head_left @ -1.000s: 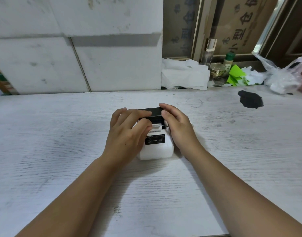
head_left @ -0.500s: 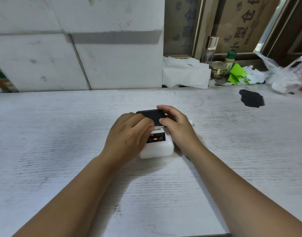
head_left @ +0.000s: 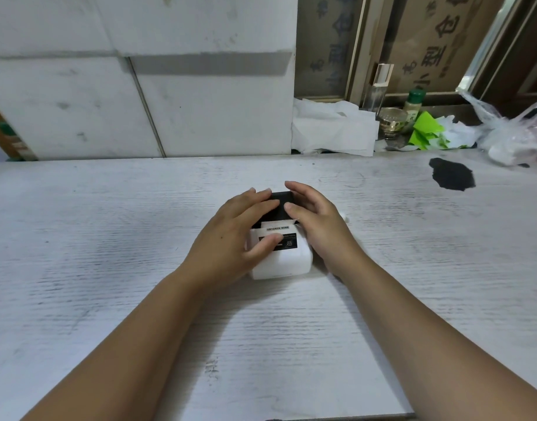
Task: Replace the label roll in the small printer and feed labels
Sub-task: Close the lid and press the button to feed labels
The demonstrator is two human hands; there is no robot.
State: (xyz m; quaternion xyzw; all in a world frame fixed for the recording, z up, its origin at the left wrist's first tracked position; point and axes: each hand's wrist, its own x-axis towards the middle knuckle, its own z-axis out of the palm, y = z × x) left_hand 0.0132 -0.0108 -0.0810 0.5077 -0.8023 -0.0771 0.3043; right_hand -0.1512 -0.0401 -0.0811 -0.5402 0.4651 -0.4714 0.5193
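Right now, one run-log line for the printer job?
small white label printer on table | black lid down | label strip out | left hand, right hand on it

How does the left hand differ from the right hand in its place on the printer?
The left hand lies over the printer, thumb on its dark front panel; the right hand rests along its right side. The left hand's fingers reach the black lid from the left, the right hand's from the right. Both touch the printer.

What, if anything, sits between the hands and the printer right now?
Nothing visible. The left hand rests on the printer with its thumb on the black panel, and the right hand touches its right side and black lid.
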